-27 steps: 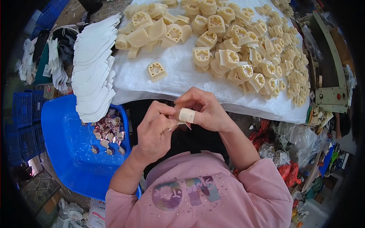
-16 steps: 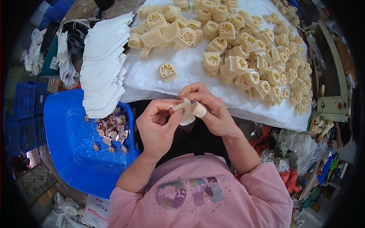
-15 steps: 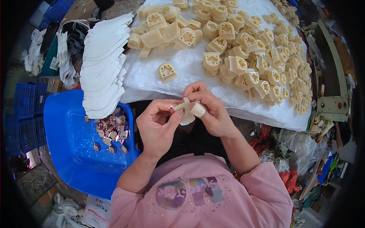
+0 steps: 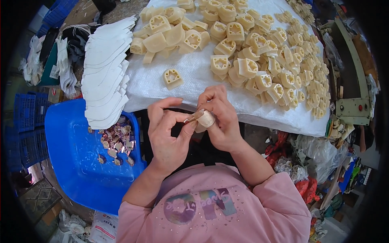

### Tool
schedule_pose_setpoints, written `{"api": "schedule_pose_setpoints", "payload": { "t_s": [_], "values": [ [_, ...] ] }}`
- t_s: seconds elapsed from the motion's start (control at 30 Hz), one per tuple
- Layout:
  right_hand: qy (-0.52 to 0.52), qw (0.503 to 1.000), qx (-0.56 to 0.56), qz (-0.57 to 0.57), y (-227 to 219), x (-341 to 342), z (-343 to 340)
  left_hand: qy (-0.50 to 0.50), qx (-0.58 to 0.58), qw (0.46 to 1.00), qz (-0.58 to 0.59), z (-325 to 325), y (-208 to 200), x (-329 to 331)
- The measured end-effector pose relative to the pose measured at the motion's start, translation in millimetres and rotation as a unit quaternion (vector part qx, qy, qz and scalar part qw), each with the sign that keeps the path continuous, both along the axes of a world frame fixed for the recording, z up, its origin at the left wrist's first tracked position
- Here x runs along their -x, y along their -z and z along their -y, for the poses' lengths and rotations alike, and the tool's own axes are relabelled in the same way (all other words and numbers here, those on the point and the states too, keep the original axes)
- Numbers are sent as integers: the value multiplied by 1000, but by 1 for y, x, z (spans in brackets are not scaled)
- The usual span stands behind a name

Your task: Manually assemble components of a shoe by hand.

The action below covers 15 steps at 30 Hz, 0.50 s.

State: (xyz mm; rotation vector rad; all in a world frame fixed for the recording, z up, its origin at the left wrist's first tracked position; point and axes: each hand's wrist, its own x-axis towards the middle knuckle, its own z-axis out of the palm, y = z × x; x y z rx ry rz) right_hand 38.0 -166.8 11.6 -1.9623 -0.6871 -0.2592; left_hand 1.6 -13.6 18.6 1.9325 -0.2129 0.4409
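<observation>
My right hand (image 4: 221, 119) grips a small pale cream piece (image 4: 200, 128), mostly hidden by the fingers, so its exact kind does not show. A cream wrap (image 4: 207, 119) seems to go round the right thumb. From the left, my left hand (image 4: 168, 131) meets the piece with thumb and forefinger pinched together at its edge; the other fingers are raised. Both hands are just off the near edge of the table. Beyond them a single cream arch-shaped block (image 4: 173, 78) with holes in its face stands apart on the white woven sheet (image 4: 150, 91).
Piles of similar cream blocks (image 4: 259, 73) cover the table's far and right side. Overlapping white strips (image 4: 106, 73) hang over its left edge. Below stands a blue bin (image 4: 77, 162) holding small shiny purple pieces (image 4: 117, 139). Plastic bags (image 4: 320, 150) lie at the right.
My left fingers have spread upward, with thumb and forefinger still pinched. The piece has turned and shows less between the hands. The whole view has shifted slightly.
</observation>
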Motion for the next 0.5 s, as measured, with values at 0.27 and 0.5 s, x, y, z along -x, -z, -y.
{"api": "schedule_pose_setpoints", "payload": {
  "t_s": [0.27, 0.5],
  "values": [
    [-153, 882, -255, -366, -1, -12, 17, 46, -61, 990, 118, -13, 7, -3],
    [-109, 985, -96, -97, -3, -10, 19, 161, 94, 980, -76, -17, 14, 3]
  ]
}}
